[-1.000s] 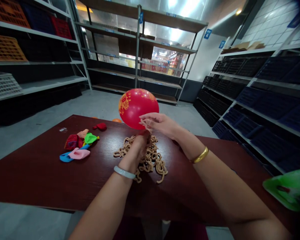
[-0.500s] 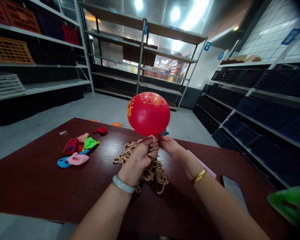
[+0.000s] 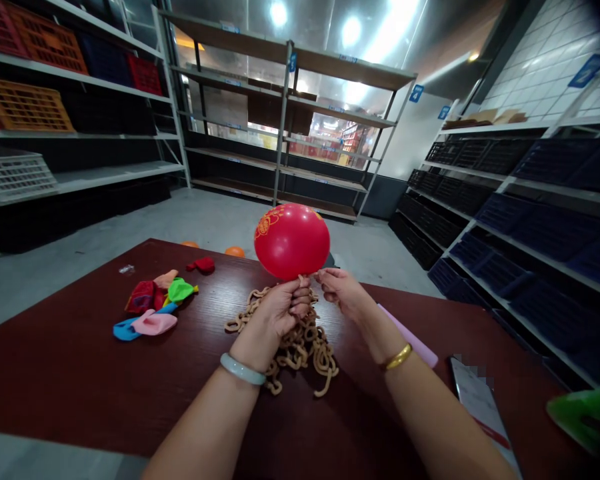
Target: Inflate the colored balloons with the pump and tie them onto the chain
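An inflated red balloon (image 3: 292,241) with a yellow printed pattern stands above the table, neck downward. My left hand (image 3: 290,305) is closed just beneath it, gripping a tan rope (image 3: 325,353) whose end shows at the top of the fist. The rest of that rope lies in a loose, looped heap under and around the hand. On the right side of the balloon's base, my right hand (image 3: 337,288) has thumb and fingers pinched together at the neck. The neck itself is mostly hidden by the fingers.
Uninflated balloons (image 3: 155,321) in several colours lie on the left of the dark brown table (image 3: 55,373). At the right are a pink strip (image 3: 409,335), a phone (image 3: 480,400) and a green object (image 3: 580,417). Shelves with crates (image 3: 485,193) surround the area.
The balloon has dropped slightly and turned, so its yellow pattern now sits toward the upper left. My right hand has shifted a little to the right of the left fist.
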A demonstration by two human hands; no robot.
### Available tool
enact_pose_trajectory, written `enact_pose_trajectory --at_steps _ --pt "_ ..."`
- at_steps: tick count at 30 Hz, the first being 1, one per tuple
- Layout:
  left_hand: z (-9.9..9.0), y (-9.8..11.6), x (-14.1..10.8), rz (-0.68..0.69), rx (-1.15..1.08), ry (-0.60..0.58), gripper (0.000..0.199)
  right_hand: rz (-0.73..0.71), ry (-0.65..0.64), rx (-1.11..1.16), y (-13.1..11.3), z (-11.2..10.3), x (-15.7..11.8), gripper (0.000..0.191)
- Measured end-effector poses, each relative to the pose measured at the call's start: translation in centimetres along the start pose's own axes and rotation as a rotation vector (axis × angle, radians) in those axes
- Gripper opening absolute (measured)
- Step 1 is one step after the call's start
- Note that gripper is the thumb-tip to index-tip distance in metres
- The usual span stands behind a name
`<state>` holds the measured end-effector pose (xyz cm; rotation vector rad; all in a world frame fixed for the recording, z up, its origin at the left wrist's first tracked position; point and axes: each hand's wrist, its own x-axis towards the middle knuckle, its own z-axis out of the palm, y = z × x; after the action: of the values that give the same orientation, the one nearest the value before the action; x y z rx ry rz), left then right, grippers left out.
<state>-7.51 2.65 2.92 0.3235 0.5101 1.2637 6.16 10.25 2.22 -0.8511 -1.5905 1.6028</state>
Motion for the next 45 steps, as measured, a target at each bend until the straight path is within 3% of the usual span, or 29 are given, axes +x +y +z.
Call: enact_pose_trajectory --at_steps 4,9,12,15,22,30,34,38,41,45 --pt "-0.3 -1.1 1.0 0.282 0.317 0.186 0.020 -0.088 0.096 -0.176 -0.1 0.7 -1.7 0.023" --pt "-0.8 -2.4 2.1 0.524 0.708 0.326 0.021 -0.529 0.269 -0.706 -0.6 1.7 -4.1 0.013" --pt "-0.7 -2.8 2.3 0.656 0.972 0.341 0.019 -0.697 0.269 -0.753 -0.8 1.6 -4.9 0.012" --pt "-0.6 -3.1 2.2 0.707 1.101 0.349 0.019 -0.767 0.216 -0.709 -0.7 1.1 -5.2 0.016" --pt "-0.1 -4.1 1.9 0.728 1.129 0.310 0.017 -0.737 0.236 -0.645 -0.6 -0.3 -5.5 0.011" --pt "0.0 -4.2 1.4 0.822 1.412 0.348 0.020 -0.573 0.249 -0.488 -1.0 -0.6 -5.7 0.009" --pt "0.3 -4.2 1.0 0.906 1.506 0.374 0.018 -0.505 0.284 -0.296 -0.2 -0.1 -5.3 0.003" --pt "0.5 -4.1 0.9 0.833 1.329 0.371 0.021 -0.443 0.261 -0.177 -0.1 0.1 -5.3 0.007" --pt "0.4 -3.9 1.0 0.771 1.198 0.373 0.023 -0.506 0.210 -0.237 -0.7 0.0 -5.5 0.013" --pt "0.3 -3.9 1.1 0.793 1.202 0.339 0.022 -0.602 0.235 -0.342 -1.2 -0.2 -5.7 0.009"
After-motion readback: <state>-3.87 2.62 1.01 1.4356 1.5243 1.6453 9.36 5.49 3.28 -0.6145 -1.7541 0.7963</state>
